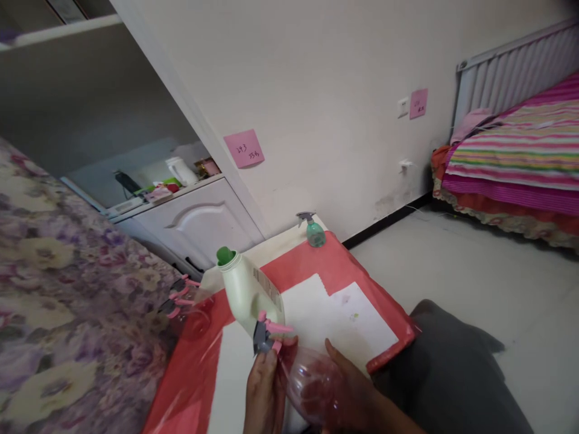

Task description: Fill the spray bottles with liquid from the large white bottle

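Observation:
Close in front of me, a clear pinkish spray bottle (312, 383) with a pink and grey trigger head is tilted, its head toward the upper left. My left hand (262, 386) grips it at the neck, just under the trigger. Around the body from the right curves my right hand (355, 392), its lower fingers hidden behind the bottle. Just beyond stands a pale green jug (251, 289) with a green cap. Other spray bottles with pink and grey triggers (183, 298) are at the left side of the table, by the curtain.
A small green spray bottle (315, 233) stands at the table's far corner. White sheets (312, 295) lie on the red table cover (348, 259). A floral curtain (54, 313) hangs at left, beside a cabinet (199, 211). A bed (520, 150) stands at right.

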Demonstrator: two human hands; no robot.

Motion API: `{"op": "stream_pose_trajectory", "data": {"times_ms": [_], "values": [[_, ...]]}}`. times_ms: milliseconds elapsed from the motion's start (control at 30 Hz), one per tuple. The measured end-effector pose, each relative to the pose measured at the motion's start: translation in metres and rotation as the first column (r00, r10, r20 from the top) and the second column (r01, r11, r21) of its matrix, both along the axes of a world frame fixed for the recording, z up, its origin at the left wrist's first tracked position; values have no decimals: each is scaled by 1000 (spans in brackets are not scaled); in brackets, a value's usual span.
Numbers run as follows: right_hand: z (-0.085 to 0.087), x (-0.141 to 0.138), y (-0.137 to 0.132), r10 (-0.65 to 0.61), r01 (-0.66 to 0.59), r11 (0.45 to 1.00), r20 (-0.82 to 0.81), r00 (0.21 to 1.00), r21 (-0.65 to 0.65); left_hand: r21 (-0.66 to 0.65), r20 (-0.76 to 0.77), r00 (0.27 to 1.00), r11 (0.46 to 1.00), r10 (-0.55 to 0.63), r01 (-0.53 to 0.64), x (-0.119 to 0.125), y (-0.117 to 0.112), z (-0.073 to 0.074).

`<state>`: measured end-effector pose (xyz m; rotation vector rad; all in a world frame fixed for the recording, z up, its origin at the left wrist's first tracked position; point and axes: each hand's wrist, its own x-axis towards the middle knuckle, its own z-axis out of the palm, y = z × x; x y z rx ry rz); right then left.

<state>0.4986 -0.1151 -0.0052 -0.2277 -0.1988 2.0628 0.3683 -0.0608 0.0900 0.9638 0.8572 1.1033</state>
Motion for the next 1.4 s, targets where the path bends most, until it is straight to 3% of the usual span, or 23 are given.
{"op": "stream_pose_trajectory", "data": {"times_ms": [100,167,433,633,833,933,1067,1233,1400], "values": [[7,1,1,-116,115,984,-3,993,-135,-5,24,995,995,96,-96,0,1,-7],[10,3,1,-186,190,970,39,982,-153,-23,41,986,987,163,-162,1,1,-10],[20,16,-11,-210,208,973,4,978,95,-6,77,968,971,238,-239,6,-3,-7],[15,15,-8,-309,280,949,257,916,145,42,51,983,983,175,-178,5,-8,-4],[23,17,-8,-34,31,999,260,965,16,45,26,993,992,117,-118,-1,-9,-2],[22,14,-9,-112,139,989,365,924,-48,39,31,994,993,109,-110,-5,-6,-6],[5,8,-4,-240,250,967,468,851,42,30,29,989,989,147,-148,-5,-4,-11],[1,12,-3,-243,201,969,401,883,145,50,0,981,980,195,-195,-2,-4,-11],[7,17,-8,-124,79,988,372,920,132,103,-65,996,994,54,-47,-4,-4,-6]]}}
